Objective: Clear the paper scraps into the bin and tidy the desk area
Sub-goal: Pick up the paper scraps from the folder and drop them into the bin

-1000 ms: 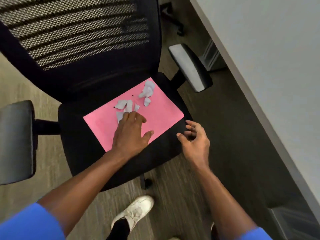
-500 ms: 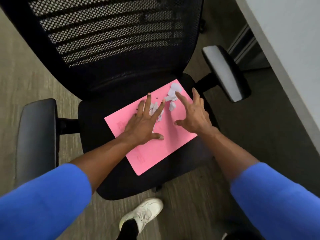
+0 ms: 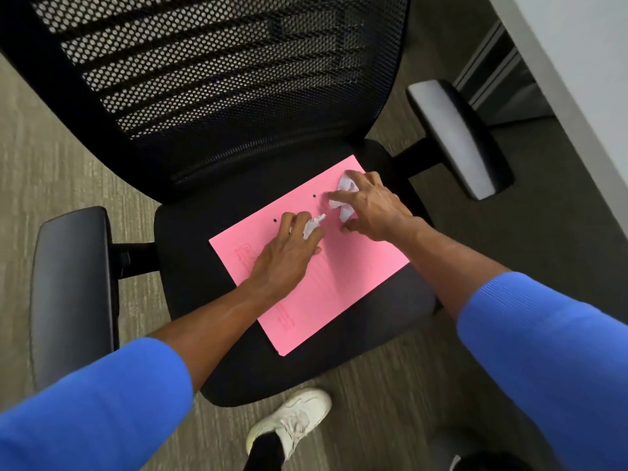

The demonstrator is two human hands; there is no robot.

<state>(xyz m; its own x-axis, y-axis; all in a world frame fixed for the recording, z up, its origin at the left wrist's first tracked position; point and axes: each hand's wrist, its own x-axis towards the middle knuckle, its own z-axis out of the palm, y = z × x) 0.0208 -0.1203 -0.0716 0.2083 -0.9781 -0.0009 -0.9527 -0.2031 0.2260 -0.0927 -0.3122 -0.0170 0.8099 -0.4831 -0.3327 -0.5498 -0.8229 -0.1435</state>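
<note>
Curling my left hand (image 3: 289, 256) and right hand (image 3: 372, 207) loosely around the paper scraps (image 3: 345, 195) on the pink folder (image 3: 333, 283), I bunch them on the chair seat (image 3: 190, 260) so none scatter.

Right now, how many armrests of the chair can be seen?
2. One armrest is on the left of the seat, beside the person's left arm; the other armrest is on the right, near the desk. Neither is hidden.
</note>
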